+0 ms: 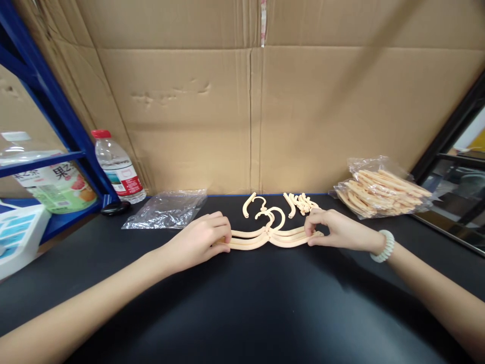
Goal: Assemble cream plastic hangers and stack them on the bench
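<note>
Item: stack of assembled hangers (270, 237), pale peach plastic, lying flat on the black tabletop (242, 303); we use it as our landmark.

Left hand (199, 241): we pinch the stack's left arm tips, fingers closed on them.
Right hand (335, 230): we grip the stack's right arm tips likewise; a white bead bracelet (383, 246) sits on that wrist.

Handling, as we judge it: light, thin, fairly stiff but springy; smooth plastic, so layers may slide apart. Best held at both arm ends, as now, or at the hooks in the middle.

Just behind the stack: loose hook pieces (254, 203) and a small heap of short parts (303, 203).
Behind and left of the stack: empty clear bag (164, 208); further left, a water bottle (118, 168) with red cap, blue shelving (56, 156).
Right of the stack, apart: clear bag of hanger arms (381, 189).
Behind everything: cardboard wall (250, 111).
</note>
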Demonstrator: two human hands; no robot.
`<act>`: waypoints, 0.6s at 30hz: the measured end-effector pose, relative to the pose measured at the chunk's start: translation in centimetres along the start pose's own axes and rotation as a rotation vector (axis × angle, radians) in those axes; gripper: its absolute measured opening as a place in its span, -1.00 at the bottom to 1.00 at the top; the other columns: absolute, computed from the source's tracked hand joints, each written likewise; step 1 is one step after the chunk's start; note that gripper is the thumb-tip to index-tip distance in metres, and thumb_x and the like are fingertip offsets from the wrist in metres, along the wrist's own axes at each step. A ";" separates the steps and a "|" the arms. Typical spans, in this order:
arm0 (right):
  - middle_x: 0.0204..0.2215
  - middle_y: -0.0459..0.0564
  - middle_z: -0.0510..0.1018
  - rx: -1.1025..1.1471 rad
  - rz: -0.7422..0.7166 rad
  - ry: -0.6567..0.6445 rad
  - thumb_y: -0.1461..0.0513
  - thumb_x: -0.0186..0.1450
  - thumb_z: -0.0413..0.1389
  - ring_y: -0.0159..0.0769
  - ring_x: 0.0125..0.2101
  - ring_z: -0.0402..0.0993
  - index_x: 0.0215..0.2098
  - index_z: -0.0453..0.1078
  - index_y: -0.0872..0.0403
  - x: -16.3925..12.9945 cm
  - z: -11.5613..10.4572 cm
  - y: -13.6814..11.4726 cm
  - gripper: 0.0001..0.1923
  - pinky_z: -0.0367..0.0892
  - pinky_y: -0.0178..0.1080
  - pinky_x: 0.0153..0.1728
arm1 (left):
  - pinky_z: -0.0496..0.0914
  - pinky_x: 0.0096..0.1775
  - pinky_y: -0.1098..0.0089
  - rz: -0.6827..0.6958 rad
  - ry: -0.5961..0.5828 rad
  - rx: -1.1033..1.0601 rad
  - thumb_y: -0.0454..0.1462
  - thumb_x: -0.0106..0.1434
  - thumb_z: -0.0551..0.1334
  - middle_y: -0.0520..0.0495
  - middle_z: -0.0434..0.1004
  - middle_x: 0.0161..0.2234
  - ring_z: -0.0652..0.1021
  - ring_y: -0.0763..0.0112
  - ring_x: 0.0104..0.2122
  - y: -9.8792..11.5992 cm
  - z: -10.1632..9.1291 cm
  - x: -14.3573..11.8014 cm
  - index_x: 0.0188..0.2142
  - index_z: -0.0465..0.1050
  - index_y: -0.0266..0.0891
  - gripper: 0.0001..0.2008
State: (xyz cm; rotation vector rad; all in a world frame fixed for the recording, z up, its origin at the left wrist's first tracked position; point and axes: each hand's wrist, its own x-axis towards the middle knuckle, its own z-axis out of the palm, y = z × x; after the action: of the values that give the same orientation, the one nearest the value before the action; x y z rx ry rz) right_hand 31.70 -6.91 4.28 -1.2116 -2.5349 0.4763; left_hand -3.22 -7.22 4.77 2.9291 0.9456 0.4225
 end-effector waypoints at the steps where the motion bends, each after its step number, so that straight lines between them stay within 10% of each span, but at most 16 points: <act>1: -0.42 -0.06 0.47 -0.002 -0.007 0.005 0.15 0.22 0.17 -0.26 -0.34 0.37 -0.42 0.38 0.07 0.0 0.0 0.0 -0.85 0.24 -0.21 -0.27 | 0.29 -0.27 0.36 0.003 -0.005 0.021 -0.32 0.28 0.20 -0.04 0.41 -0.35 0.38 0.32 -0.30 -0.1 0.0 0.0 -0.40 0.37 -0.24 -0.89; 18: -0.24 0.02 0.46 0.034 -0.085 -0.002 0.16 0.24 0.15 -0.24 -0.27 0.41 -0.44 0.40 0.08 0.1 0.2 0.4 -0.84 0.29 -0.17 -0.17 | 0.40 -0.16 0.32 -0.028 0.005 -0.035 -0.33 0.30 0.09 -0.11 0.44 -0.13 0.48 0.28 -0.17 -0.3 0.8 -0.2 -0.23 0.36 -0.20 -0.91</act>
State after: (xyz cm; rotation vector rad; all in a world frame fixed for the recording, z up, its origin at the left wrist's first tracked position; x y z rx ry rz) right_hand 31.79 -6.61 3.97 -1.0870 -2.5575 0.4981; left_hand -3.33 -7.05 3.88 2.8814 0.9685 0.4403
